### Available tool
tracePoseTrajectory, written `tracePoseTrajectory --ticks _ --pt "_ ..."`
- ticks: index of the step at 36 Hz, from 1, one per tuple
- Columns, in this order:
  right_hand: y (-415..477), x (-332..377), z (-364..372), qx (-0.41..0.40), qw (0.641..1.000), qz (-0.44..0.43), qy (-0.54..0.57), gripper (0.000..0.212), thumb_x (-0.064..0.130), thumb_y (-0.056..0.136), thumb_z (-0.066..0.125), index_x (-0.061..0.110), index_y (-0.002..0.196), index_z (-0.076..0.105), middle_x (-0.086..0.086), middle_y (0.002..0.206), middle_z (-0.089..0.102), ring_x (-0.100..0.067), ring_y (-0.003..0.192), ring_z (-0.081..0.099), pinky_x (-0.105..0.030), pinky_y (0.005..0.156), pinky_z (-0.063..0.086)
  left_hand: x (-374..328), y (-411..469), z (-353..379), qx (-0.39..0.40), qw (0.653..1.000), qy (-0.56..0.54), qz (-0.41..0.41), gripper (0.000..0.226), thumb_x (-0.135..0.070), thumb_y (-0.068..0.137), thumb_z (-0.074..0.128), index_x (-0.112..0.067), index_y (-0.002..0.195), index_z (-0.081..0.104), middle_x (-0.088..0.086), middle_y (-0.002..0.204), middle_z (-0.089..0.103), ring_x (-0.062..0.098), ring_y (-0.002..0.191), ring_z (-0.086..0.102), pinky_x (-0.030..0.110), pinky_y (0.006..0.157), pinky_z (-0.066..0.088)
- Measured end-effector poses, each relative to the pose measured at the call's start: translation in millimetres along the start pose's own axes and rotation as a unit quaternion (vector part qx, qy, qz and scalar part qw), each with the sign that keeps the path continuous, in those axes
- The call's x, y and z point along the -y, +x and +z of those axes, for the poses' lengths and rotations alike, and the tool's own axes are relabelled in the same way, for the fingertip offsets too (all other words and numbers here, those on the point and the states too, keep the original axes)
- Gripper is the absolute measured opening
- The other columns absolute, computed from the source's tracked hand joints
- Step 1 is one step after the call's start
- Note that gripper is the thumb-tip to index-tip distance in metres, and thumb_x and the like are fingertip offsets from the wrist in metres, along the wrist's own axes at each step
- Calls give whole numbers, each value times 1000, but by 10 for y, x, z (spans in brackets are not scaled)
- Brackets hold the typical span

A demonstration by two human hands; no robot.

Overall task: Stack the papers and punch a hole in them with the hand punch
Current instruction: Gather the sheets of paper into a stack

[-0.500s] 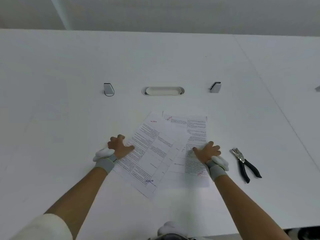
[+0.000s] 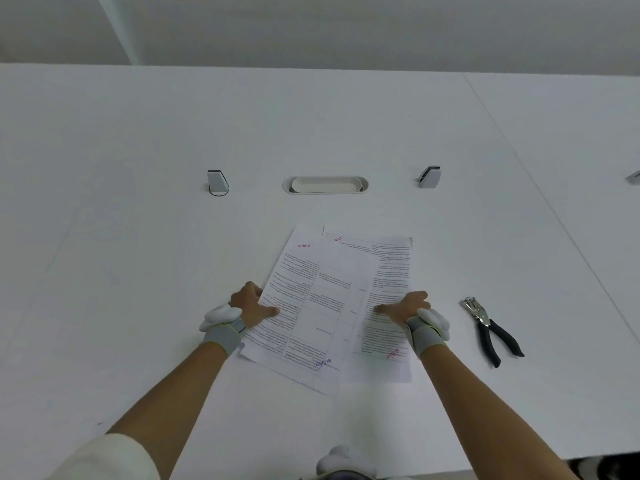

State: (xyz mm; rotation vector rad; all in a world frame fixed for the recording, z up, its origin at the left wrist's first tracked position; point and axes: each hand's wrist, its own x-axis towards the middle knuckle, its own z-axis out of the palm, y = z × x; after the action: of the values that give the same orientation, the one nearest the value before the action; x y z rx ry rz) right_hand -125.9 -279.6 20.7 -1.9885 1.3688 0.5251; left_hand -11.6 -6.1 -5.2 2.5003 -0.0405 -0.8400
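Two printed papers (image 2: 332,306) on the white table (image 2: 138,237), overlapping but askew: top sheet tilted, lower sheet squarer, peeking out at the right. Dense black text in columns, red stamps near the corners, one blue stamp at the near edge. Left hand (image 2: 251,304) gripping the top sheet's left edge, thumb on the page. Right hand (image 2: 407,306) likewise on the right edge. Hand punch (image 2: 490,329), black-handled, untouched just right of the sheets.
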Motion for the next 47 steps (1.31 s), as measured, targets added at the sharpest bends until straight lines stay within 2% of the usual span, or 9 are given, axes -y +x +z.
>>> tracePoseTrajectory --ticks 4,8,11,16,22,29,34,45,47 --pt "-17 12 -7 29 999 -9 20 80 37 72 78 1 129 36 -16 128 54 -33 113 58 -36 86 48 35 17 -31 17 1000 -10 21 32 -31 79 71 -6 97 64 10 95 64 25 87 60 25 70 39" --pt "-53 42 1 37 999 -27 17 59 32 75 76 5 120 51 -14 120 62 -32 107 62 -36 84 51 63 -17 -34 4 999 -23 31 33 -26 83 68 -4 107 65 14 110 70 31 101 64 27 76 44" --pt "-66 69 5 38 999 -20 13 59 34 72 77 7 118 53 -14 120 62 -32 106 62 -38 89 53 49 -42 -39 5 999 -26 29 35 -26 84 66 -6 113 63 14 115 68 31 104 63 27 79 45" --pt "-29 127 -10 -12 999 -38 21 31 12 86 59 -3 113 57 -19 117 64 -32 102 62 -33 85 49 32 -52 -94 -7 999 -38 30 34 -21 87 62 -5 118 61 14 121 66 32 109 61 24 80 40" --pt "52 90 -201 -68 990 -107 67 28 9 90 45 0 117 47 -21 117 60 -39 106 58 -40 82 45 109 -33 -231 -68 995 -67 -6 34 -14 92 48 -3 124 55 19 126 61 39 112 56 31 88 42" --pt "126 89 -405 -136 963 -103 209 38 -1 85 41 1 123 45 -24 121 57 -42 109 54 -44 88 45 83 -71 -344 -210 967 -137 -47 28 -2 92 36 1 114 53 26 117 61 42 96 55 34 75 37" --pt "161 26 -479 -129 942 -115 288 39 -2 83 41 1 121 46 -24 119 57 -36 96 53 -46 87 47 56 -86 -371 -251 950 -178 -53 32 -4 92 36 -4 119 53 23 121 61 46 106 55 42 87 43" --pt "133 -15 -316 2 931 -128 342 27 -5 85 47 6 110 48 -18 112 56 -30 93 53 -39 82 48 -50 -101 -174 -43 951 -305 20 36 -4 92 46 -4 127 52 15 129 58 34 116 55 41 102 43" --pt "113 2 -250 28 928 -126 348 31 -4 86 48 2 116 49 -14 110 55 -30 95 53 -38 82 47 -85 -105 -134 -12 950 -312 22 37 -6 91 49 -6 128 52 16 130 58 33 117 56 45 104 43"
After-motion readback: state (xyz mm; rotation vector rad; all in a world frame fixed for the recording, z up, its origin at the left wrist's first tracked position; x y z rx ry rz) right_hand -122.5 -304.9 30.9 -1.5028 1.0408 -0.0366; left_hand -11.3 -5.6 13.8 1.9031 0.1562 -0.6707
